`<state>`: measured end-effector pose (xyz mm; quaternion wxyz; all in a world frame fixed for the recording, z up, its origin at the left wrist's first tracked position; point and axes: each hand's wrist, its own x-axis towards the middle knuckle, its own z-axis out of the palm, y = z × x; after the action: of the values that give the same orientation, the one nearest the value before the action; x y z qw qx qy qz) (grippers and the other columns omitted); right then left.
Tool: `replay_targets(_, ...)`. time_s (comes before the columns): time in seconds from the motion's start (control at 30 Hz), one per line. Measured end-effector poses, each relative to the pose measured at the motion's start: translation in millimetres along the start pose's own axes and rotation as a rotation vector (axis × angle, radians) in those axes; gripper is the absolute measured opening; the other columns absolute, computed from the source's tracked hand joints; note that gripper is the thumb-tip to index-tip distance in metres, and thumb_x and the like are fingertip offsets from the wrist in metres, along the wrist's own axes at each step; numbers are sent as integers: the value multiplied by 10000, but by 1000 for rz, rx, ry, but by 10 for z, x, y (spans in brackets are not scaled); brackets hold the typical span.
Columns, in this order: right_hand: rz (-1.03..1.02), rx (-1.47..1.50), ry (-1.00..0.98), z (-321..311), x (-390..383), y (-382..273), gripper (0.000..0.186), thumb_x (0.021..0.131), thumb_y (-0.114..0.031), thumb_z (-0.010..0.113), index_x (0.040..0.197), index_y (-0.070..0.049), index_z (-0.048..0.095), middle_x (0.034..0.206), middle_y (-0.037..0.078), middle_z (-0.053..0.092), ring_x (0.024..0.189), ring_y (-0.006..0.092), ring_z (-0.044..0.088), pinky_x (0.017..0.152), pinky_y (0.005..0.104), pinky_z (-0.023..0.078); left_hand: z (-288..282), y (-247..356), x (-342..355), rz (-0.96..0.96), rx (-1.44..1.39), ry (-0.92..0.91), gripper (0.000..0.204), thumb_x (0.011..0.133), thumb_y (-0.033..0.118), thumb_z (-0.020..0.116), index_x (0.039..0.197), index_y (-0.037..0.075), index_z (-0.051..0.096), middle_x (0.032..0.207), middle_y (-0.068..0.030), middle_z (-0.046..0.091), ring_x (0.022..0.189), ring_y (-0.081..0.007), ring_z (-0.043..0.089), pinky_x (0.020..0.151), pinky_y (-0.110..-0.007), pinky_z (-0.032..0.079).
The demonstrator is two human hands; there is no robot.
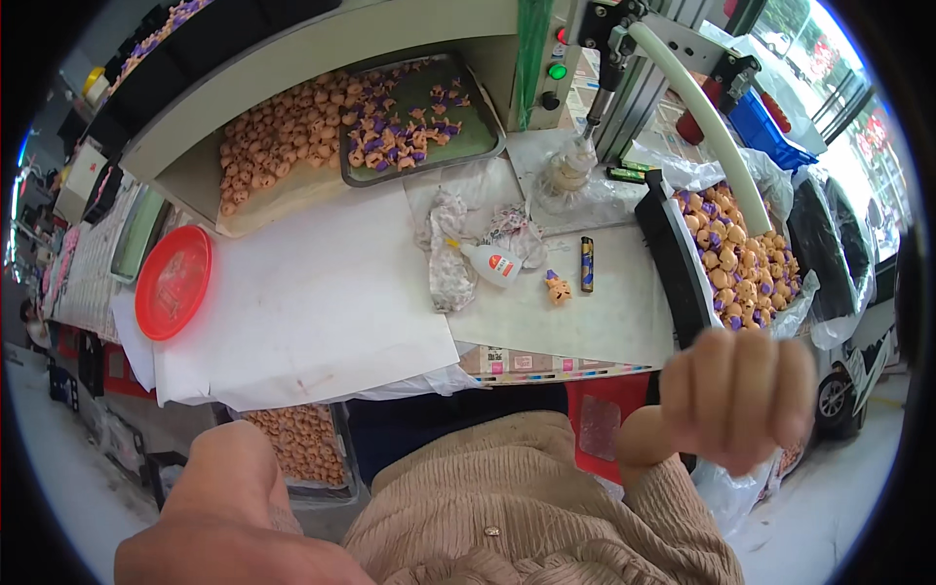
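Observation:
My right hand (739,395) is raised at the right, in front of the table's edge, with its fingers curled in. It is slightly blurred, and its palm side is hidden, so whatever it may hold does not show. Low at the left is my left hand (234,487), close to the camera; its fingers cannot be made out. On the work surface lies a small peach figure with a purple top (558,288). Beside it are a dark blue and yellow lighter-like stick (587,264) and a white squeeze bottle (492,263) with a yellow tip, resting against crumpled cloth (449,249).
A black-walled bin (673,249) of peach and purple figures stands right. Behind, a tray (478,122) of figures adjoins a heap of round peach pieces (283,132) under a shelf. A red dish (174,283) sits left; a machine post (634,88) with buttons rises at the back.

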<state>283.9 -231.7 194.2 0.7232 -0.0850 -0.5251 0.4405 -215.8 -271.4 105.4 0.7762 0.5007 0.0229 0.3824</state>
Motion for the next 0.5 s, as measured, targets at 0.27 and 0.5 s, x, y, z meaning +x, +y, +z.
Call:
replay_targets(0.27,339,-1208,378,-838,-656,775,227,864,-93,627,1067,4,605,950,68,620,787,179,581,670,259,436,268,-177,123,52,-78,56,116,941,129,530,929,37,599,697,-99,539,456,-136,476,365,-268,372)
replay_targets(0.5,490,-1799,211,-1154,-1012,930,382,742,-78,710,1106,-23,608,1056,106,615,897,253,563,774,347,467,469,-843,2591,-135,-116,78,124,951,129,517,947,29,589,689,-94,539,444,-119,459,347,-248,358)
